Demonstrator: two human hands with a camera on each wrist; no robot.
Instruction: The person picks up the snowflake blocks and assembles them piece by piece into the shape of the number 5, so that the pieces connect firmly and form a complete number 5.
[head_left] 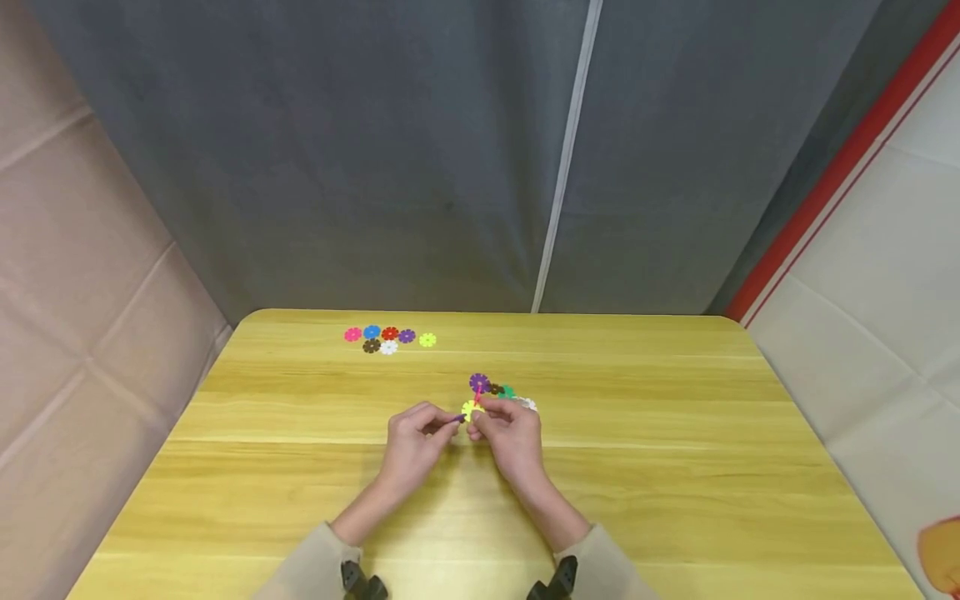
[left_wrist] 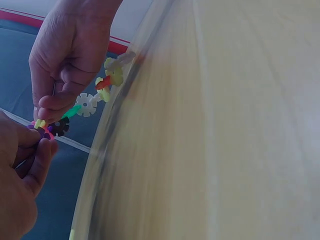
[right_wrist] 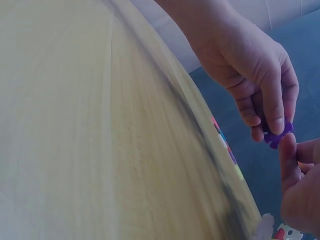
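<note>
A: What are the two hands doing?

B: They are close together over the middle of the yellow wooden table (head_left: 675, 467). The left hand (head_left: 414, 437) pinches a small purple flower piece (right_wrist: 278, 136) between its thumb and fingertips. The other fingers are curled in.

A: And the other hand?

B: The right hand (head_left: 507, 435) has its fingers curled round one end of a chain of flower pieces (head_left: 495, 396). The pieces are stuck into each other. I can see a purple one, a yellow one, a brown one, a green one and a white one.

A: Where is the chain?

B: It runs from the right hand's fingers away toward the far side of the table. In the left wrist view it hangs in a row under the right hand. I can't tell if its far end rests on the table, because that view is blurry.

A: Is the purple piece touching the chain?

B: It is just beside the end that the right hand holds. It may be touching, but the fingers hide that spot.

A: Anything else on the table?

B: Yes. A little bunch of loose flower pieces (head_left: 386, 338) lies near the far edge, well apart from the hands. They are pink, blue, red, purple, brown, white and yellow-green.
</note>
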